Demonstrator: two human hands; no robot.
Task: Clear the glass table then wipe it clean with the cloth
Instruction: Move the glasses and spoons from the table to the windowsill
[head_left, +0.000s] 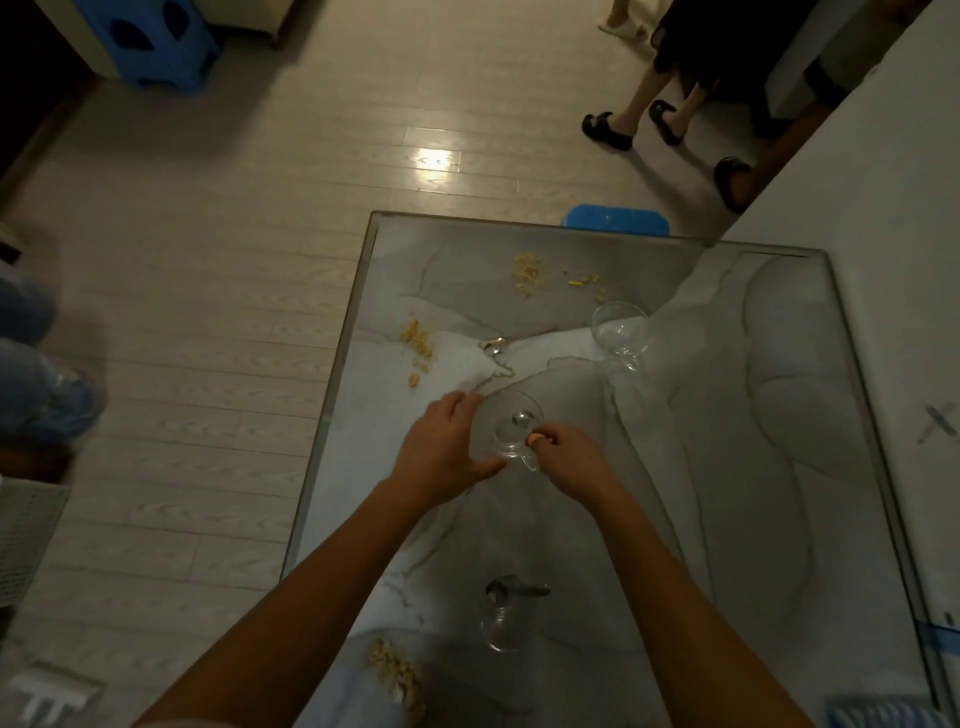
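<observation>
Head camera, looking down: the square glass table with the pale marbled surface beneath it takes up the right half of the view, standing on a light wood-plank floor. Beyond its far edge a blue plastic stool shows, and further back someone's legs in black shoes.

Both arms reach out over the table to a clear glass cup with a handle, which sits near the middle of the glass. The left hand is spread wide, fingers relaxed and cupped against the cup's left side, thumb reaching under its near rim. The right hand is curled, fingertips pinching the cup's handle on the near right side.

A second clear glass cup stands further off to the right, and a small clear glass jar sits nearer, between the forearms. A metal spoon lies just beyond the held cup. Yellowish crumbs are scattered in patches at the far side, the left edge and the near corner.
</observation>
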